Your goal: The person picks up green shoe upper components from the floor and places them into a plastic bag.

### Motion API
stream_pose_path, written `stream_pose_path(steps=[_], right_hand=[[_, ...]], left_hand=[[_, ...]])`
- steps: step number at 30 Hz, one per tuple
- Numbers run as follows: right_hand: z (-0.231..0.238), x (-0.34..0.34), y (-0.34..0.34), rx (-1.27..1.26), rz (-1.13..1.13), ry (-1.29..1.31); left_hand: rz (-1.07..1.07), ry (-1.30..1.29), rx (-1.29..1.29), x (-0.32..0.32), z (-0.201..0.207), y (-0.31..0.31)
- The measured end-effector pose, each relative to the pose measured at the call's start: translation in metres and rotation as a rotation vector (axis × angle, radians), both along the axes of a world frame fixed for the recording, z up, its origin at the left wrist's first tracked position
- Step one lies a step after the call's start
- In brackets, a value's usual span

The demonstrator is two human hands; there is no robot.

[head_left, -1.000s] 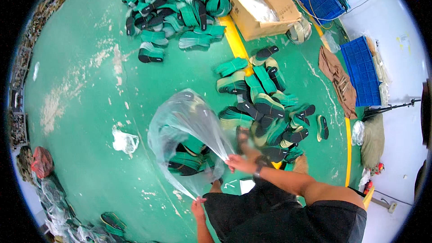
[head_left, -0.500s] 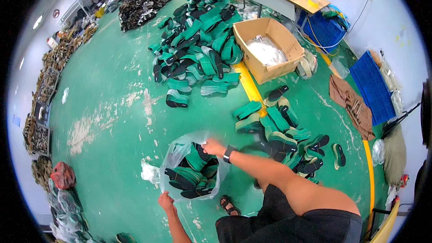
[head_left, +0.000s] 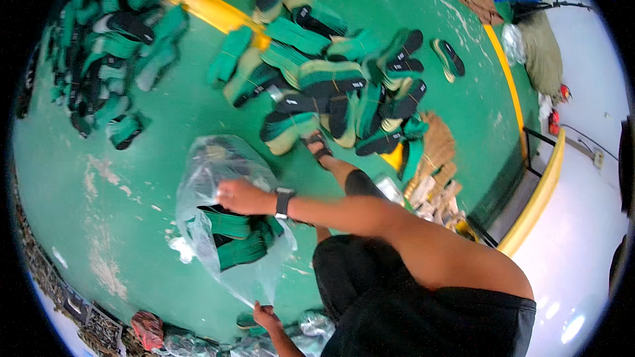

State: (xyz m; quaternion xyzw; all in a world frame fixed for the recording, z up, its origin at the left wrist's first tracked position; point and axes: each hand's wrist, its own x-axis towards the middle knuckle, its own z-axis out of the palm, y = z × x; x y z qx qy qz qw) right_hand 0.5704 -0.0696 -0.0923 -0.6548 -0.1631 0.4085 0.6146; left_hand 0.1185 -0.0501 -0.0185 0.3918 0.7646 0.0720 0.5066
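Film at the near edge of a large, clear plastic bag (head_left: 248, 281) is pinched between the thumb and fingers of the left hand (head_left: 267, 318) and drawn out to a point. Beyond that grip, inside the bag, lie stacked bundles of green, shoe-shaped foam insoles (head_left: 241, 249). The right hand (head_left: 241, 196), a black wristwatch (head_left: 284, 203) on its wrist, is over the bag's mouth, just above the bundles, its fingers curled; motion blurs it, so I cannot tell whether they clasp the film. To the left of both hands, just beside the bag, sits a crumpled piece of white plastic (head_left: 180, 249). Beyond the right hand and to its right spreads a heap of green, black and cream insole bundles (head_left: 331, 78); farther off to its left lies a second heap of green and black insole bundles (head_left: 122, 26).
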Motion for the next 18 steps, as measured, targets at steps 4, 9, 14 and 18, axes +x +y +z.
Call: stream_pose_path(steps=[4, 9, 14, 18], right_hand=[[-0.101, 0.054, -0.101, -0.326, -0.229, -0.334], [-0.261, 0.154, -0.222, -1.046, 0.084, -0.627], [-0.362, 0.293, -0.266, -1.187, 0.291, -0.937], [-0.375, 0.267, -0.268, -1.233, 0.614, -0.944]], left_hand=[[0.005, -0.097, -0.13, 0.029, 0.007, 0.01], [0.092, 0.148, -0.116, 0.078, -0.025, 0.015], [0.023, 0.166, -0.19, 0.061, -0.021, 0.019], [-0.082, 0.266, -0.166, 0.029, -0.012, 0.012]])
